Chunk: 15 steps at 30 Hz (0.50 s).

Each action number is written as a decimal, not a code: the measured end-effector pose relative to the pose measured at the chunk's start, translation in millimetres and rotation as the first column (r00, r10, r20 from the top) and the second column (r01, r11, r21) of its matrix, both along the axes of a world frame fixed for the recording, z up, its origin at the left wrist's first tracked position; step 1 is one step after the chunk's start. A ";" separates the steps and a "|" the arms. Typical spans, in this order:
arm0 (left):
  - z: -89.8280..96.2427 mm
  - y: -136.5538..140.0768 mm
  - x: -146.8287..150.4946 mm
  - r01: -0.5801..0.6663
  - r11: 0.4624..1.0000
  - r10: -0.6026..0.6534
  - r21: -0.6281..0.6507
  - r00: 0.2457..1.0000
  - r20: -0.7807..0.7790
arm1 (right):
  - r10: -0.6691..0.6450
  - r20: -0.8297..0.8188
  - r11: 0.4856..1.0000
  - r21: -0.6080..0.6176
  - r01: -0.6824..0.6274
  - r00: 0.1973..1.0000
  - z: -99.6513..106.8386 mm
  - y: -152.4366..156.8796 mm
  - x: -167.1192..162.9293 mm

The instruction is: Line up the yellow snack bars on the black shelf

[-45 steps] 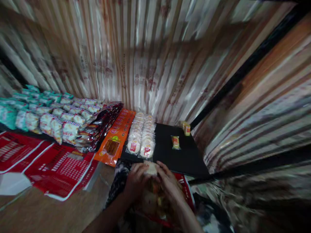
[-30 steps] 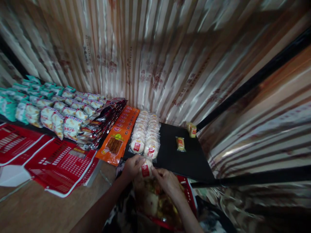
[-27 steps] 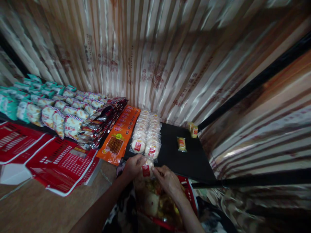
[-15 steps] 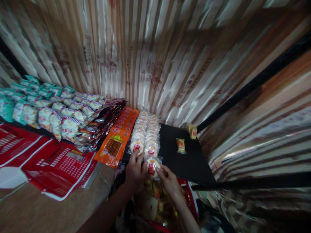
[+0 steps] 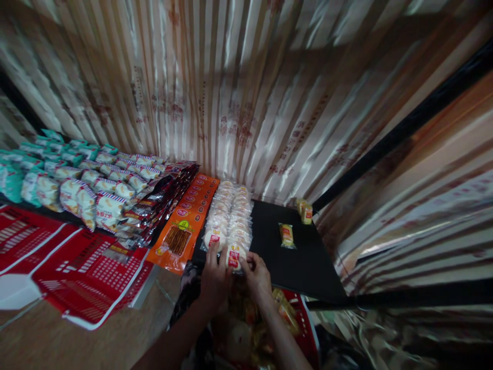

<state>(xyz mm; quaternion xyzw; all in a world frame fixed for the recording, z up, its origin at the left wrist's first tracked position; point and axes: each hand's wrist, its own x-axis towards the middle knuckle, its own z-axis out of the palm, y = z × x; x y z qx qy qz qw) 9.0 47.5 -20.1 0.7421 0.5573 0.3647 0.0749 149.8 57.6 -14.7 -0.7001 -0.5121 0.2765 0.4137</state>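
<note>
A round white rice cracker packet (image 5: 234, 257) with a red label lies at the near end of the right one of two rows. My right hand (image 5: 257, 275) pinches its right edge between thumb and fingers. My left hand (image 5: 215, 275) grips the left edge of the same packet, and its fingertips also touch the front packet (image 5: 213, 238) of the left row. Both rows of overlapping rice cracker packets (image 5: 239, 213) run back to the curtain on a black board (image 5: 265, 226).
Left of the rows lie an orange snack bag (image 5: 179, 234), dark red packets (image 5: 154, 205) and several white and green bags (image 5: 110, 208). Small yellow packets (image 5: 286, 235) rest on the right. Below my hands stands a red basket (image 5: 308, 321) with packets; red crates (image 5: 90, 267) are at left.
Both hands have moved the rice cracker packet forward and slightly left, against the front of the right row. It now overlaps the packets behind it.
</note>
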 end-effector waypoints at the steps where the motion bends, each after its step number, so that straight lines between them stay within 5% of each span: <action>1: -0.2 0.4 0.2 -0.005 1.000 0.005 0.007 1.000 -0.006 | 0.003 0.018 1.000 0.007 -0.004 1.000 0.7 -0.1 -0.3; 8: -0.6 -0.6 1.5 -0.018 0.999 0.018 0.045 1.000 0.012 | 0.039 0.093 0.999 0.025 -0.041 0.995 7.8 -5.8 -4.1; 15: 0.3 1.5 -9.2 -0.112 0.990 0.105 0.090 0.991 0.082 | 0.146 -0.028 0.989 0.027 -0.145 0.989 20.8 2.6 -33.0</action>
